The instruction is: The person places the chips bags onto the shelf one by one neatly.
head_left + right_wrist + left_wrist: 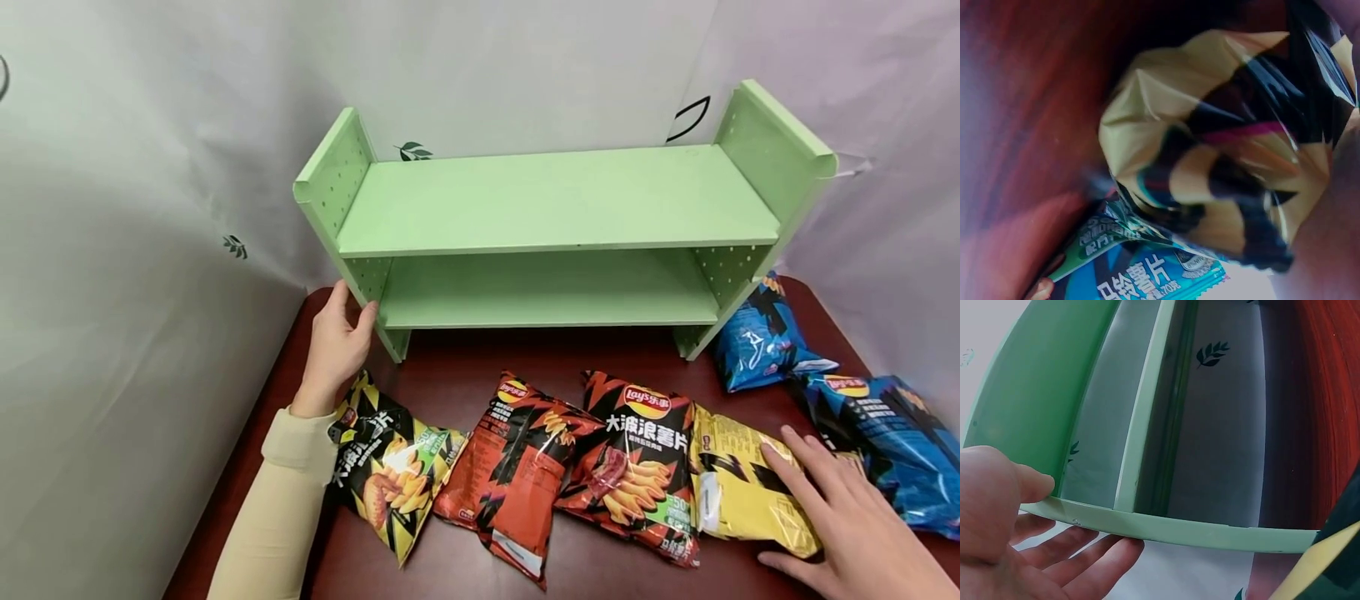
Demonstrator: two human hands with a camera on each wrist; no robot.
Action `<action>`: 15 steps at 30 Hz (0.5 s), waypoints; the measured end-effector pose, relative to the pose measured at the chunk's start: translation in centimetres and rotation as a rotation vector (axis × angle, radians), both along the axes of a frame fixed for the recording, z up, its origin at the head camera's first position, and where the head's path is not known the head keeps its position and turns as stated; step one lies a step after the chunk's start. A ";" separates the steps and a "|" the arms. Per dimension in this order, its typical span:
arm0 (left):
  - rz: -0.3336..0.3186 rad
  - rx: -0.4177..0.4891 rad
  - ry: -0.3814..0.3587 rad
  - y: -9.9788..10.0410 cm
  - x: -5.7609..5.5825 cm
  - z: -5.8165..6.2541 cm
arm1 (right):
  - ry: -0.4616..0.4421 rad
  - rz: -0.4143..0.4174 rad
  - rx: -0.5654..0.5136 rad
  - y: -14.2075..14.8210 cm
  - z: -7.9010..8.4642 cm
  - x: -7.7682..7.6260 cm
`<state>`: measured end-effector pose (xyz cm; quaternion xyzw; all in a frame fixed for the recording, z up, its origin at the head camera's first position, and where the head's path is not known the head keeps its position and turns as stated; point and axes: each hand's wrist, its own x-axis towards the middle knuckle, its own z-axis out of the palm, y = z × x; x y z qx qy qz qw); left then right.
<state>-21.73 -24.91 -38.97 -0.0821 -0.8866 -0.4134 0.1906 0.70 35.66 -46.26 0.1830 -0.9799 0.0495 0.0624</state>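
A light green two-tier shelf (555, 204) stands at the back of the table. My left hand (337, 346) holds its left side panel low down; in the left wrist view, the thumb lies on one side of the panel edge (1210, 535) and the fingers on the other. My right hand (862, 521) is over the right end of a yellow chip bag (738, 471), fingers spread and not curled round it. The right wrist view is blurred, with the yellow bag large and a blue bag (1147, 275) below it.
A black-and-yellow chip bag (397, 475) lies beneath my left forearm. Two red chip bags (517, 475) lie along the table's middle. At the right, one blue bag (757, 337) rests by the shelf's leg, another (892, 442) nearer me. White cloth (150, 250) surrounds the dark red table.
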 end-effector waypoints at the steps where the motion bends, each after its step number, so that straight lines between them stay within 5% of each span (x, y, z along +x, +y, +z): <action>1: 0.001 0.000 0.001 0.0 0.0 0.0 | 0.004 0.003 0.005 0.0 -0.1 0.1; 15: 0.009 0.014 -0.001 0.1 0.0 -0.1 | 0.016 0.004 -0.010 0.0 0.4 -0.6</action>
